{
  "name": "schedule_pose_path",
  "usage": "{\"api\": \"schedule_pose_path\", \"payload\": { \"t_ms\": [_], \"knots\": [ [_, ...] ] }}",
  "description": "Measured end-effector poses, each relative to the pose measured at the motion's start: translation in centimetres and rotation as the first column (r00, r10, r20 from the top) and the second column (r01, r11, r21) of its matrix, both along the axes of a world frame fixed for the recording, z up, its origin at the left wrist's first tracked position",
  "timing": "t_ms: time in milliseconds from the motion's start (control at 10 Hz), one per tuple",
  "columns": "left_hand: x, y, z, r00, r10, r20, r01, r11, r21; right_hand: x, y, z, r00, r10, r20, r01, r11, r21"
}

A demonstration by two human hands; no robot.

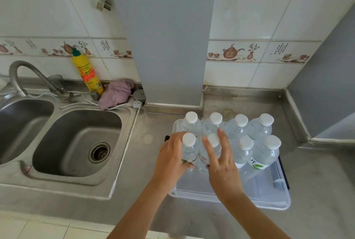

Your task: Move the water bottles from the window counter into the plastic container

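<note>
container [269, 203] near half open | bottles [255, 139] far half | hands [196, 160] on two

Steel counter [153, 129] under plastic container [269, 198]

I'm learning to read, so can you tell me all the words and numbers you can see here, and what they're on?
"开": on the white label of the front right water bottle, next to a green leaf picture.
Yellow detergent bottle: its red and yellow label has print, too blurred to read.
Wall tile border: small columns of characters, too small to read.
The other water bottle labels are hidden or blurred.
</note>
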State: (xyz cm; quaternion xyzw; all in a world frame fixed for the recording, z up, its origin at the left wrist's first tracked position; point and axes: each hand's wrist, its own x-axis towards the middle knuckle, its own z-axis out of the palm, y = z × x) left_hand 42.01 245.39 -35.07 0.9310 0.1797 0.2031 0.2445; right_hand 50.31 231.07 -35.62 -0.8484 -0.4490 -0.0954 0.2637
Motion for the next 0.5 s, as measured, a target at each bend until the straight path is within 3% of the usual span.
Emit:
{"api": "schedule_pose_path", "payload": {
  "t_ms": [200, 400, 500],
  "knots": [
    [-0.2, 0.2, -0.2, 0.999, 0.001, 0.033, 0.000, 1.000, -0.028, 0.1, -0.1, -0.2, 1.000, 0.010, 0.015, -0.010, 1.000, -0.016],
    [-0.7, -0.3, 1.0, 0.997, 0.055, 0.052, -0.057, 0.998, 0.028, -0.2, -0.8, 0.9, 0.972, -0.066, 0.224, 0.089, 0.991, -0.096],
    [-1.0, -0.8, 2.0, 0.996, 0.028, 0.089, -0.036, 0.995, 0.097, -0.8, -1.5, 2.0, 0.969, -0.081, 0.234, 0.112, 0.987, -0.120]
  ]
}}
